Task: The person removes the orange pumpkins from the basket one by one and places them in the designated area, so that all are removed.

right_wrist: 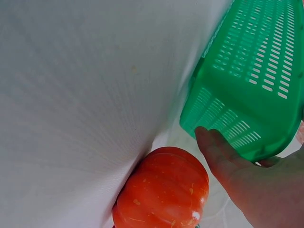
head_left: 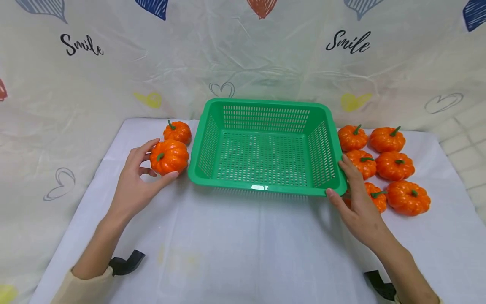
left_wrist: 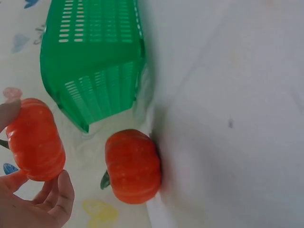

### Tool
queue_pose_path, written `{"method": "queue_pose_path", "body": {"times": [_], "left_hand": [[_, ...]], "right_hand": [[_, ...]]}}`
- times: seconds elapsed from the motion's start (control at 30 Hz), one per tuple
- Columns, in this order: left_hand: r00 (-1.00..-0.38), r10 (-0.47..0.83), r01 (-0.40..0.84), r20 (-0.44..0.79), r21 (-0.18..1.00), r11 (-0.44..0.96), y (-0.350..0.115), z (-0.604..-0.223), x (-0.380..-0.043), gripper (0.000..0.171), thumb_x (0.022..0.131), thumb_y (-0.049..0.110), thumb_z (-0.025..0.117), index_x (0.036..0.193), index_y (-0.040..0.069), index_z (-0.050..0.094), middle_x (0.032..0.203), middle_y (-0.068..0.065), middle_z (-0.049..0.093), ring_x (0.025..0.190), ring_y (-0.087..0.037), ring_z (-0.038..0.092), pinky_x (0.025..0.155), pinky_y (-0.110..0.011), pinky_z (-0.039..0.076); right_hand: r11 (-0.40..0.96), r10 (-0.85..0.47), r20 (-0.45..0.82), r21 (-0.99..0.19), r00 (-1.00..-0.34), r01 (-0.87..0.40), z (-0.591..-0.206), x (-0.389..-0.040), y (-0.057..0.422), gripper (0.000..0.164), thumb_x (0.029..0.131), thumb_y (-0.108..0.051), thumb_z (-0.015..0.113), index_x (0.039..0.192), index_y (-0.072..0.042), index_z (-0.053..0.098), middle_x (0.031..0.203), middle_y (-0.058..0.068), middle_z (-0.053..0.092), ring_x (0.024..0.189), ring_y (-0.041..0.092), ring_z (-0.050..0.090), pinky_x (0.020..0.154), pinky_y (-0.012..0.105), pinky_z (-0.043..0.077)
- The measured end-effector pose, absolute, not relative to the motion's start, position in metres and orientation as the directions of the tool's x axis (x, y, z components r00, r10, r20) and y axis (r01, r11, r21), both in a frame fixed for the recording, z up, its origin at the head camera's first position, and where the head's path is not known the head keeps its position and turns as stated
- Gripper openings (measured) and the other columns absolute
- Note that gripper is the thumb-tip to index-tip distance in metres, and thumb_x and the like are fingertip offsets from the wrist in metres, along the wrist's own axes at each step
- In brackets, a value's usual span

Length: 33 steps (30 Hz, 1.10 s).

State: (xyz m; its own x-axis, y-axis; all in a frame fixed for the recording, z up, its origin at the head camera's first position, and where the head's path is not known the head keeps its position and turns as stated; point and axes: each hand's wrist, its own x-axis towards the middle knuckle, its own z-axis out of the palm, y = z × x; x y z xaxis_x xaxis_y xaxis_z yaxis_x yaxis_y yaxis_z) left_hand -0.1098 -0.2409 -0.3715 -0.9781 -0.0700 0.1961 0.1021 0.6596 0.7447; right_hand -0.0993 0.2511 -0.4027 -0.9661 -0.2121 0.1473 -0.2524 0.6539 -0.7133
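My left hand (head_left: 138, 181) grips an orange toy pumpkin (head_left: 169, 157) with a green stem, thumb on the near side and fingers on the far side. The left wrist view shows that pumpkin (left_wrist: 35, 140) raised above another small pumpkin (left_wrist: 133, 166), which sits on the cloth. A green plastic basket (head_left: 262, 188) with slotted walls and nothing inside stands between the hands. My right hand (head_left: 360, 211) holds the basket's near right corner, thumb at the rim and fingers along the outer end wall (right_wrist: 223, 118). One pumpkin (right_wrist: 164, 190) lies just under this hand.
Several orange pumpkins (head_left: 395, 165) stand in two columns right of the basket, the nearest partly hidden by the right hand. White cloth (head_left: 243, 253) covers the table. A printed curtain (head_left: 243, 50) hangs behind it.
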Motion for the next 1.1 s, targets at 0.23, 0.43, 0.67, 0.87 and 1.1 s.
{"method": "queue_pose_path", "body": {"times": [0.23,0.43,0.67,0.87,1.1], "left_hand": [[-0.987,-0.083,0.042,0.137,0.723,0.690,-0.255,-0.381,-0.094,0.081,0.087,0.033,0.085,0.157,0.028,0.044,0.144,-0.007,0.051,0.125,-0.021,0.047,0.079,-0.005,0.047],[-0.993,-0.067,0.022,0.101,0.696,0.718,-0.263,-0.392,-0.084,0.081,0.087,0.033,0.085,0.156,0.022,0.044,0.142,-0.009,0.051,0.125,-0.025,0.049,0.079,-0.010,0.050],[-0.998,-0.020,0.023,0.057,0.666,0.745,-0.265,-0.402,-0.077,0.084,0.086,0.032,0.086,0.156,0.018,0.043,0.146,-0.013,0.050,0.127,-0.031,0.050,0.079,-0.016,0.053],[-1.000,-0.005,-0.001,0.005,0.620,0.784,-0.270,-0.404,-0.071,0.084,0.084,0.030,0.088,0.154,0.012,0.044,0.143,-0.017,0.050,0.123,-0.033,0.050,0.079,-0.021,0.053],[-0.995,0.029,-0.031,-0.093,0.583,0.812,-0.275,-0.409,-0.071,0.089,0.083,0.029,0.088,0.155,0.008,0.040,0.146,-0.021,0.046,0.125,-0.036,0.048,0.083,-0.030,0.054]], "right_hand": [[0.652,-0.217,0.155,-0.712,-0.964,-0.261,-0.402,-0.099,0.251,0.083,0.105,-0.016,0.062,0.168,-0.030,0.009,0.177,-0.011,0.004,0.150,0.043,0.033,0.096,-0.006,0.029],[0.649,-0.225,0.151,-0.714,-0.963,-0.264,-0.402,-0.100,0.251,0.083,0.105,-0.016,0.062,0.168,-0.030,0.009,0.177,-0.007,0.004,0.150,0.043,0.035,0.096,-0.006,0.029],[0.656,-0.213,0.147,-0.712,-0.966,-0.253,-0.402,-0.099,0.252,0.083,0.105,-0.017,0.062,0.168,-0.031,0.009,0.177,-0.007,0.005,0.152,0.043,0.031,0.096,-0.007,0.028],[0.662,-0.211,0.138,-0.709,-0.968,-0.245,-0.403,-0.099,0.252,0.084,0.105,-0.019,0.062,0.168,-0.032,0.008,0.177,-0.008,0.005,0.151,0.043,0.033,0.095,-0.006,0.028],[0.670,-0.205,0.123,-0.706,-0.971,-0.231,-0.402,-0.098,0.252,0.084,0.105,-0.021,0.062,0.167,-0.034,0.008,0.177,-0.007,0.005,0.154,0.043,0.030,0.095,-0.006,0.028]]}}
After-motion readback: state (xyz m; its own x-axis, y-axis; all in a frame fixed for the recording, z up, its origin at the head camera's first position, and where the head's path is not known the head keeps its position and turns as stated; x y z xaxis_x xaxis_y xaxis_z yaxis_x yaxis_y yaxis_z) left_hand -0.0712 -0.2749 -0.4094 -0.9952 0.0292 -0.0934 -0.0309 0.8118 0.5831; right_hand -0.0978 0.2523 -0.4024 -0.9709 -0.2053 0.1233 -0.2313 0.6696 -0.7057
